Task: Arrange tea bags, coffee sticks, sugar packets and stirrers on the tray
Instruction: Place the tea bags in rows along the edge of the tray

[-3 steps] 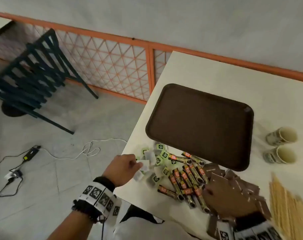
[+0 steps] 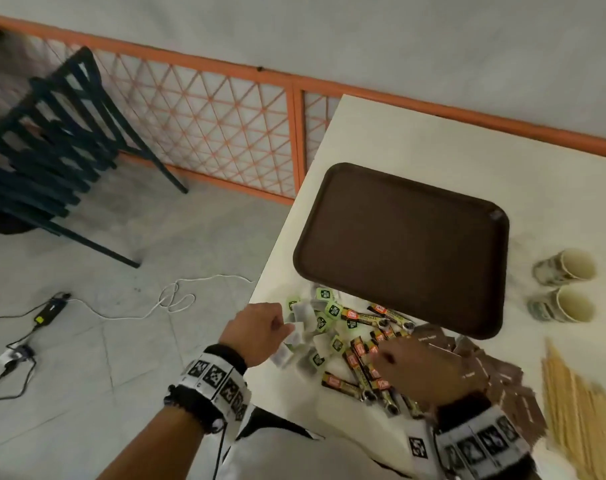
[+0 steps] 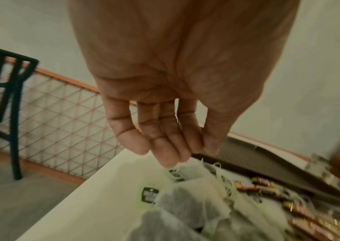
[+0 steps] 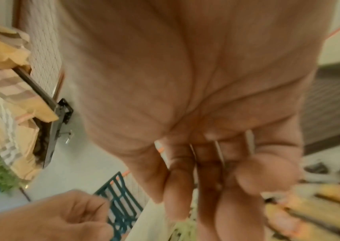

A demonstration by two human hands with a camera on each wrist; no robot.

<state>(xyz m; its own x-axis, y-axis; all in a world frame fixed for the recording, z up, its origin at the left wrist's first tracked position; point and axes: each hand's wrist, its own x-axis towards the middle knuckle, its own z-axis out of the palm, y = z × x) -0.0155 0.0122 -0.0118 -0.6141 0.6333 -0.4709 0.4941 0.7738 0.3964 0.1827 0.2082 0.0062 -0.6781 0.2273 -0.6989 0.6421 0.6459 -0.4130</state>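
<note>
An empty brown tray (image 2: 398,251) lies on the white table (image 2: 415,133). In front of it are a heap of tea bags (image 2: 320,327) with green tags, coffee sticks (image 2: 360,355), brown sugar packets (image 2: 474,365) and wooden stirrers (image 2: 578,410). My left hand (image 2: 287,327) hangs at the left side of the tea bags (image 3: 185,195), its straight fingers (image 3: 164,146) bunched together and touching the top bag. My right hand (image 2: 381,362) hovers low over the coffee sticks (image 4: 319,216), fingers (image 4: 226,203) pointing down and thumb bent inwards. I see nothing in either hand.
Two paper cups (image 2: 564,268) (image 2: 561,306) lie on their sides right of the tray. The table's left edge (image 2: 277,251) runs just beside my left hand. On the floor to the left are a dark chair (image 2: 45,150) and a cable with a charger (image 2: 52,310).
My right hand has shifted a little left and forward, from the sugar packets onto the coffee sticks. The left hand stays at the tea bags.
</note>
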